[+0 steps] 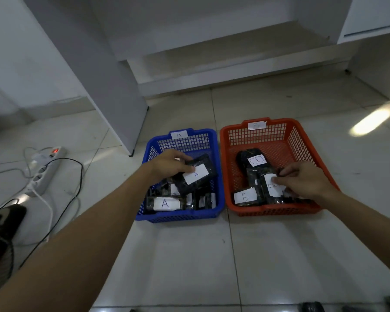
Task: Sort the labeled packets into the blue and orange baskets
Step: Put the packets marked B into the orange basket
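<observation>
The left hand (169, 164) pinched a black packet (195, 174) with an "A" label, thumb on the white sticker and fingers curled over its far edge, holding it tilted above the pile in the blue basket (220, 167). The right hand (302, 181) had its fingers curled down onto a packet with a "B" label (269, 188) in the orange basket (225, 154), the fingertips nipping its top edge and the thumb lying on the label.

Both forearms reached forward and down from the near side, the left one long and bare across the floor (189, 255), the right coming in from the near right corner of the picture.

The two baskets sat side by side on the pale tiles, nearly touching, the blue on the left with a paper "A" tag (179, 134) on its far rim and the orange with a "B" tag (256, 125) on its far rim. More "A" packets lay heaped at the near end of the blue basket, and two other "B" packets lay in the orange one, towards its left wall. A white power strip (46, 170) with a red lit switch and trailing cables lay off to the left. White furniture panels stood behind.

Dark things at the bottom edge of the picture were cut off and could not be made out. The right hand covered part of its packet's label.
</observation>
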A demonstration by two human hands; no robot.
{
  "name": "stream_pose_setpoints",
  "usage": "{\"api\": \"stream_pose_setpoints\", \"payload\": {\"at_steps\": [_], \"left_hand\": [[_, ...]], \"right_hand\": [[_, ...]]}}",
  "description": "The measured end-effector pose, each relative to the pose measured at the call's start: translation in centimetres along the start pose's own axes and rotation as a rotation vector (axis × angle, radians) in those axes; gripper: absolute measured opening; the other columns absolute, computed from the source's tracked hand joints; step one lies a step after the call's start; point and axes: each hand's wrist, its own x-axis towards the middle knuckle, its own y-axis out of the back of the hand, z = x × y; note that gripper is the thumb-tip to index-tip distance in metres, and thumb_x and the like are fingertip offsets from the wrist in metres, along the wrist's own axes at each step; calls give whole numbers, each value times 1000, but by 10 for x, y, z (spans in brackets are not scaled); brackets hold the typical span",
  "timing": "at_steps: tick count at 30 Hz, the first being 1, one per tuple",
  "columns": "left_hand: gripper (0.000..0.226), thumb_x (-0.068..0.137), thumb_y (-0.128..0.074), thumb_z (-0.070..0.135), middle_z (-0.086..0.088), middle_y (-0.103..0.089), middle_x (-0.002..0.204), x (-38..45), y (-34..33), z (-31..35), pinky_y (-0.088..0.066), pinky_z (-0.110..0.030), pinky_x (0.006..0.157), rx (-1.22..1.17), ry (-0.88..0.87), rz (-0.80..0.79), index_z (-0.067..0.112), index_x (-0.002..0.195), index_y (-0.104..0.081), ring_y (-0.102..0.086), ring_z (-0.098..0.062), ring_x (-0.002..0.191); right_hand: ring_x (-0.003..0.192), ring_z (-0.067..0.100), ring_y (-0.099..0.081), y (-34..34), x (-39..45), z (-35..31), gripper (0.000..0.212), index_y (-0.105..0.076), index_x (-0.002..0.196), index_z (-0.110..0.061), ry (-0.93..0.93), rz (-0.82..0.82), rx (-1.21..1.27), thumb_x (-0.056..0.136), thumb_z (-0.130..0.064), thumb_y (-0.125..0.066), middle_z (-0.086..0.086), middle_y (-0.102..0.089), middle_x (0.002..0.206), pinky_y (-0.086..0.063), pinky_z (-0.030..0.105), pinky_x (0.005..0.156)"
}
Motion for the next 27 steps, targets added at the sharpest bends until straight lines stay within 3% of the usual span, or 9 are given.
{"api": "stream_pose_setpoints", "payload": {"at_steps": [3,6,8,14,17,19,21,24,27], "left_hand": [[19,91,-70,10,-8,-64,106,8,-14,15,-58,-33,75,-6,42,25,12,108,-63,-66,-23,94],[11,93,-63,6,-16,-67,110,14,-24,20,-58,-44,89,-36,164,7,7,104,-61,-67,-29,101],[22,90,-60,3,-20,-67,116,12,-29,17,-58,-50,90,-16,236,-38,1,112,-60,-68,-33,102],[25,86,-75,6,-11,-63,108,14,-34,1,-59,-36,86,191,269,55,8,100,-55,-65,-27,105],[30,75,-86,12,-9,-70,95,17,-31,-2,-61,-26,70,279,265,111,5,94,-63,-70,-19,86],[47,64,-94,27,-5,-74,94,13,-30,-6,-61,-28,80,445,220,176,5,99,-71,-72,-18,86],[62,59,-96,34,-4,-72,107,3,-33,-9,-54,-32,97,549,153,249,7,109,-72,-68,-21,103],[47,66,-92,29,-5,-71,106,-19,-42,-11,-51,-26,87,501,13,322,9,104,-73,-65,-19,99],[25,77,-85,25,-1,-72,88,-52,-55,-12,-55,-26,79,396,-177,363,12,94,-74,-69,-15,86]], "right_hand": [[63,22,-72,4,1,2,17,-72,86,-14,30,2,-19,80,-22,-86,6,-76,78,-56,32,60],[65,18,-68,10,4,4,15,-74,84,-18,43,-8,-21,79,-24,-87,4,-76,80,-50,29,63],[67,17,-67,12,5,5,15,-74,85,-18,48,-17,-19,79,-23,-87,4,-76,81,-50,30,66],[63,15,-73,10,1,1,11,-73,87,-15,94,-38,-5,83,-17,-82,3,-77,77,-48,22,56],[68,17,-75,9,-3,-1,9,-73,88,-15,134,-57,-32,85,-18,-81,4,-77,77,-49,22,55],[67,15,-74,8,-9,-2,10,-72,88,-17,152,-58,-49,85,-19,-81,4,-77,76,-48,18,51],[64,10,-71,9,-19,-5,10,-73,88,-18,203,-61,-77,84,-19,-82,1,-76,76,-47,15,52],[66,13,-73,10,-37,-13,9,-74,89,-16,318,-130,-77,85,-17,-81,0,-76,82,-56,24,65],[68,17,-74,5,-58,-17,8,-75,88,-18,419,-280,-114,84,-17,-81,-1,-76,86,-61,32,67]]}}
